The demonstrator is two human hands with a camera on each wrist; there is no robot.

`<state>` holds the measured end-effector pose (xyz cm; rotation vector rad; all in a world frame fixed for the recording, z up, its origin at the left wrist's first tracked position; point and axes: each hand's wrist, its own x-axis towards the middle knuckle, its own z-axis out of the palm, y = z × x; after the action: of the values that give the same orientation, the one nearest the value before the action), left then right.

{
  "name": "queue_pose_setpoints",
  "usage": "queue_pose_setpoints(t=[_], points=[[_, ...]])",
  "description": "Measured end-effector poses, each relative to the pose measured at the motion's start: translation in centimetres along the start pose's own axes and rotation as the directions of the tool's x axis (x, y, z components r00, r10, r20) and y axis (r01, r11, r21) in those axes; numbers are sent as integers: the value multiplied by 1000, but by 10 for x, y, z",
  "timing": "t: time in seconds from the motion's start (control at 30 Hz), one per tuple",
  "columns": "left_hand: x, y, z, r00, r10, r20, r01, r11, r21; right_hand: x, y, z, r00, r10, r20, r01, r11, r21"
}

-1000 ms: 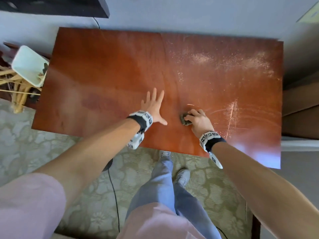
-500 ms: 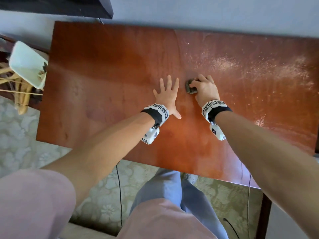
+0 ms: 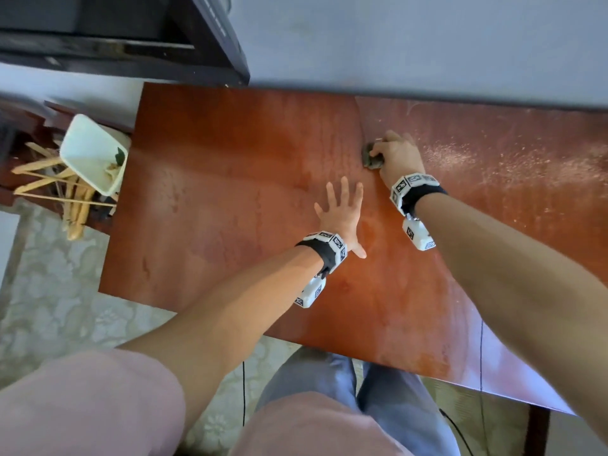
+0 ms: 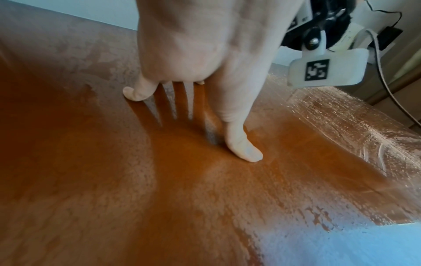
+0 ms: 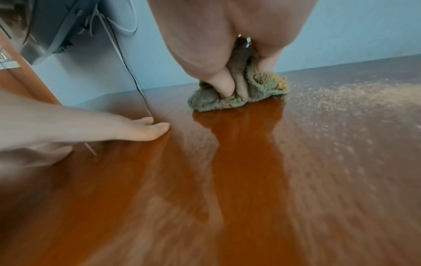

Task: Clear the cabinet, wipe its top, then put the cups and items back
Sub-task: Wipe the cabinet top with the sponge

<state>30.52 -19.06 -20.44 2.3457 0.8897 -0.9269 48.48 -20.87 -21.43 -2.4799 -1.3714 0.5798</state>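
The reddish-brown cabinet top (image 3: 230, 192) (image 4: 91, 180) (image 5: 250, 180) lies bare of cups and items. My right hand (image 3: 394, 156) (image 5: 218, 54) grips a bunched grey-green cloth (image 3: 371, 157) (image 5: 239, 93) and presses it on the wood near the far wall. My left hand (image 3: 342, 212) (image 4: 193, 63) lies flat with its fingers spread, palm on the top, just in front and left of the cloth. Pale dust (image 3: 477, 159) (image 5: 341, 100) covers the right half of the top. The left half looks damp and darker.
A white bin (image 3: 93, 153) and wooden hangers (image 3: 56, 189) sit off the cabinet's left edge. A dark box-like unit (image 3: 131, 37) stands at the back left. A blue-grey wall (image 3: 394, 44) runs behind. A thin cable (image 5: 134, 75) hangs down the wall. Patterned carpet (image 3: 59, 291) lies below.
My right hand has pushed the cloth away from me, from near the front of the top to near the far wall. The left hand stays flat on the wood.
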Motion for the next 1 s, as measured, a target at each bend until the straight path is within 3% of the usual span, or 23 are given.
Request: queue_pose_setpoints(t=[0.27,0.4,0.53,0.63,0.8,1.0], points=[[-3,0,-4,1000,8,19,-9,1000,26,-95,17,10,992,44,118,-39,998,-43],[-2,-2,-22,999,27,-17,-26,999,41,-111,25,8,987,16,158,-4,997,-74],[23,-23,-69,989,-57,-136,51,998,-48,-101,27,5,986,-22,167,36,996,-84],[45,-44,-92,988,-130,-81,124,989,-76,-88,27,-1,979,-58,193,72,995,-69],[60,-51,-89,991,-107,-81,99,990,-97,-48,27,-11,975,-102,197,111,993,-33],[64,-51,-89,992,-101,-70,93,990,-111,39,20,-20,981,-155,119,160,986,-35]])
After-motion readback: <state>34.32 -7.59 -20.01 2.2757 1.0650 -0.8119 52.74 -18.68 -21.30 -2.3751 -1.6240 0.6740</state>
